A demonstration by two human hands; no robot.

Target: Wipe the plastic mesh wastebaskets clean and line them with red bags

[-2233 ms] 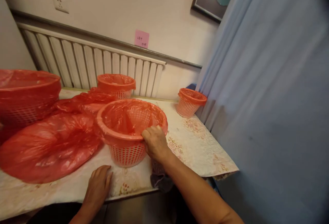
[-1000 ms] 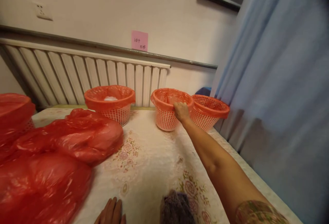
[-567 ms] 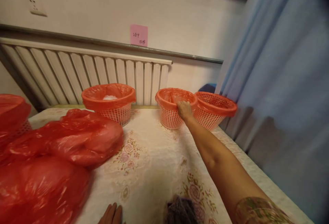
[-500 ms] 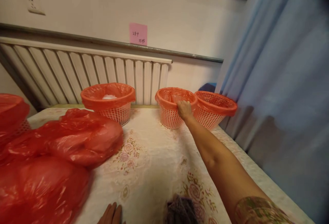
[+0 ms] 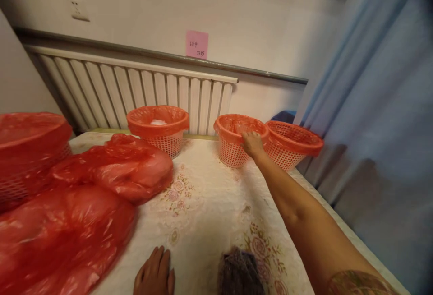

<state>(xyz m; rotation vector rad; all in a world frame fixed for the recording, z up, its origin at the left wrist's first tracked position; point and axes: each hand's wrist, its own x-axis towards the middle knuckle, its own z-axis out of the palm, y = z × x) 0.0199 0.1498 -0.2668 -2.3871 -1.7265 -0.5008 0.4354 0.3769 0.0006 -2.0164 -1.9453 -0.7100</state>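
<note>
My right arm stretches forward over the table. My right hand (image 5: pixel 253 144) is closed on the front rim of a white mesh basket (image 5: pixel 233 153), which has a red plastic bag lining it and folded over the edge. Flush against its right side is another lined basket (image 5: pixel 282 154), tilted slightly. My left hand (image 5: pixel 154 273) lies flat on the flowered tablecloth (image 5: pixel 203 223), fingers stretched out, holding nothing. Between my arms, at the near edge, sits a dark, fuzzy bundle (image 5: pixel 240 272), partly cut off by the frame.
Full red plastic bags (image 5: pixel 67 236) fill the left of the table. Behind them stand a lined basket (image 5: pixel 165 144) with something white inside and another basket (image 5: pixel 30 150) at far left. A radiator (image 5: pixel 142 87) runs along the wall; a blue curtain (image 5: pixel 379 128) hangs at right.
The view has turned a little left, so everything sits further right and more of the far-left basket shows. More of my left hand is visible. My right hand stays on the basket rim.
</note>
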